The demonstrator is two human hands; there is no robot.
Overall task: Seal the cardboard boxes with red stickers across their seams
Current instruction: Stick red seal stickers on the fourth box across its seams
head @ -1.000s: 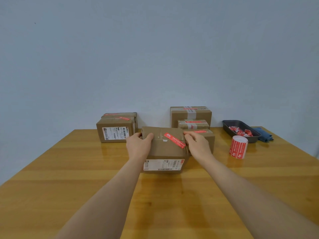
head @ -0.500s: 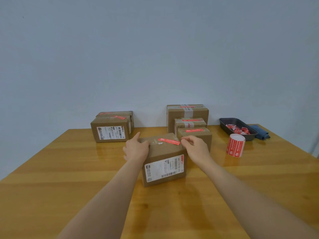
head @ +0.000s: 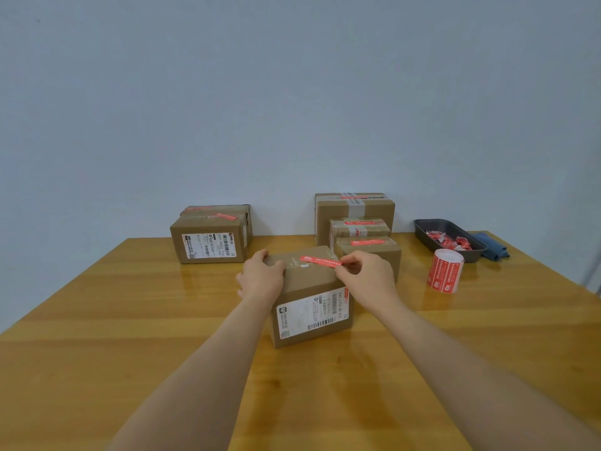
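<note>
while the left hand (head: 260,277) grips the box (head: 309,297) corner, the right hand (head: 367,277) pinches a red sticker (head: 320,261) on top.

Two bare forearms, left hand (head: 260,277) and right hand (head: 369,277) seemingly ringless.

The print on the long red sticker (head: 320,261) lying across the top of the near brown cardboard box (head: 309,301) is too small to read, and the sticker's right end is hidden under the fingers of the right hand (head: 366,276). The left hand (head: 261,278) covers the box's top left corner. The white shipping label (head: 313,312) on the box's front shows a barcode, but its text is blurred. The rear brown box (head: 221,210) on the left is mostly hidden behind the one before it. Both forearms are cut off by the bottom edge.
</note>
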